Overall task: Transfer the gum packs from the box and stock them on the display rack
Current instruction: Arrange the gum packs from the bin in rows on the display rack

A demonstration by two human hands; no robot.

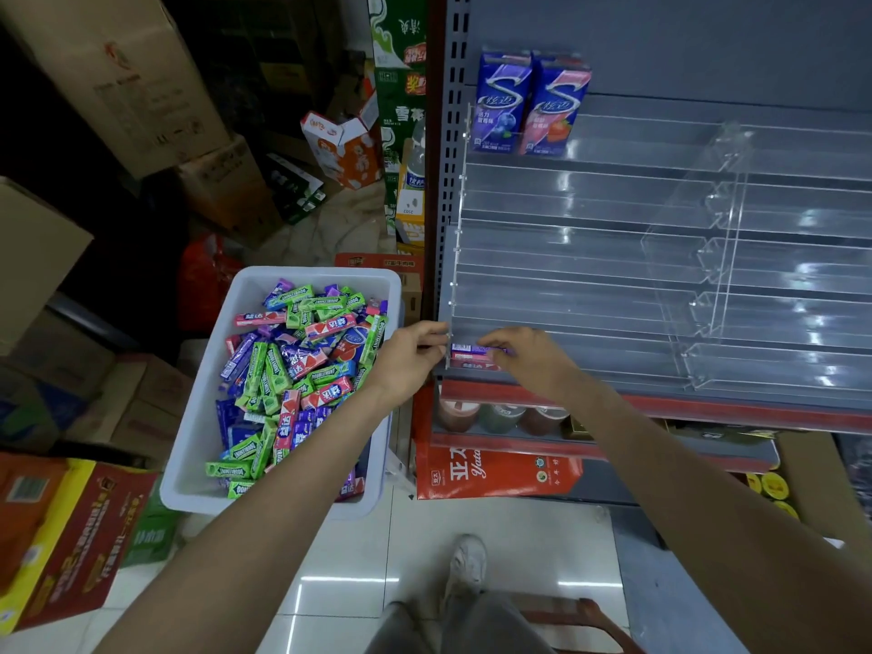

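gum pack (472, 349): purple, lowest tier of display rack (613, 276), left end, on a pink pack
right hand (528, 358): fingers curled, pinching that pack
left hand (408, 358): fingertips pinched at rack's left edge; hold unclear
box (212, 370): white, full of gum packs, left of rack

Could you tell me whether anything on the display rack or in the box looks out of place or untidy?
Nothing is damaged or spilled. The gum packs lie jumbled in the white box, flavours mixed. On the clear display rack, only the bottom tier's left end holds packs, where both hands are.
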